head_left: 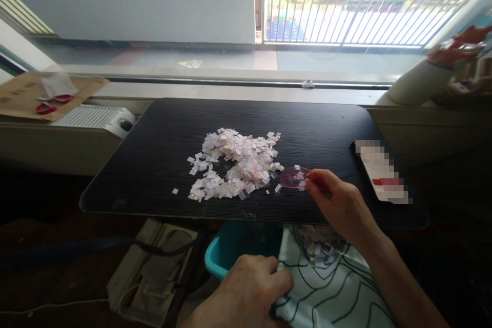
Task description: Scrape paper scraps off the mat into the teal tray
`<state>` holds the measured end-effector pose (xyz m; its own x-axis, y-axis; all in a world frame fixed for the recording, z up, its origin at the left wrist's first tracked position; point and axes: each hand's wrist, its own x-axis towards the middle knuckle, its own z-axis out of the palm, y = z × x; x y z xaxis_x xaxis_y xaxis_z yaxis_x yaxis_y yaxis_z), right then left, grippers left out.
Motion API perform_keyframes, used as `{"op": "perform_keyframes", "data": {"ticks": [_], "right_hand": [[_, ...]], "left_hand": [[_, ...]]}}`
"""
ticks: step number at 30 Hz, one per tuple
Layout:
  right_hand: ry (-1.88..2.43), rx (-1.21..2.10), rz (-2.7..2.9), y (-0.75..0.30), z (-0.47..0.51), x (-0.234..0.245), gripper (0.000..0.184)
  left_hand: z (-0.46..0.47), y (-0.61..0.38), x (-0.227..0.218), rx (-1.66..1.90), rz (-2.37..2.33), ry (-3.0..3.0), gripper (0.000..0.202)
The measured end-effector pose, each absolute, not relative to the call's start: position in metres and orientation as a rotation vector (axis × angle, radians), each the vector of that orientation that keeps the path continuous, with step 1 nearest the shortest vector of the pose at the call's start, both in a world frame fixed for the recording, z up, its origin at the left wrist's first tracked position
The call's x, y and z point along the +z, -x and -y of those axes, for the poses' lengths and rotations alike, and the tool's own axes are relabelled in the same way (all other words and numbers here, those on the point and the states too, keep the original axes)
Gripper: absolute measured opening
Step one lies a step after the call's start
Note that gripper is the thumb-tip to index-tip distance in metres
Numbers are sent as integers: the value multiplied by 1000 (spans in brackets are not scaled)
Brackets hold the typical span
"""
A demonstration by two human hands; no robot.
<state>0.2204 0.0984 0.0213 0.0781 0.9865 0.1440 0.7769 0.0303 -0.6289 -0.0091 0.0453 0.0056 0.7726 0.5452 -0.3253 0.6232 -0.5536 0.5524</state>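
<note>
My right hand pinches a pink see-through plastic protractor flat above the right part of the black table; a few paper scraps lie on or under it. Left of it spreads a loose heap of small white and pinkish paper scraps. Below the table's front edge, my left hand is closed on the edge of a pale green cloth with dark wavy lines. More scraps lie in the cloth, partly under the table edge.
A turquoise tub stands under the table beside the cloth. A phone, partly blurred out, lies on the table's right. Red-handled scissors rest on brown cardboard at far left. An open box sits on the floor.
</note>
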Motion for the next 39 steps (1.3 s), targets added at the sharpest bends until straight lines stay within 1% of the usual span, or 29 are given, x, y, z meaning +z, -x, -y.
{"op": "perform_keyframes", "data": {"ticks": [9,13,17,22,26,31,35,39], "right_hand": [[1716,509,1781,-217,-102,22,14],[1713,578,1820,-217,-102,24,12],[1707,578,1780,-216,-99,25,14],[1616,801,1836,-215,-92,24,9],[1656,711,1762,-218,-86,20,11],[1612,830,1827,-219,-78,17,10],[1629,775,1770,-217,-77,19,11],[1584,807,1816,-213,-83,21,9]], "left_hand": [[-43,9,11,-174,-849,-2317,38],[-43,10,11,-149,-841,-2329,37],[-46,10,8,-126,-823,-2317,36],[-48,9,7,-129,-764,-2285,35],[-47,9,8,-103,-785,-2273,34],[-46,9,7,-116,-785,-2273,33],[-46,10,6,-88,-775,-2290,35],[-46,11,6,-57,-776,-2294,35]]}}
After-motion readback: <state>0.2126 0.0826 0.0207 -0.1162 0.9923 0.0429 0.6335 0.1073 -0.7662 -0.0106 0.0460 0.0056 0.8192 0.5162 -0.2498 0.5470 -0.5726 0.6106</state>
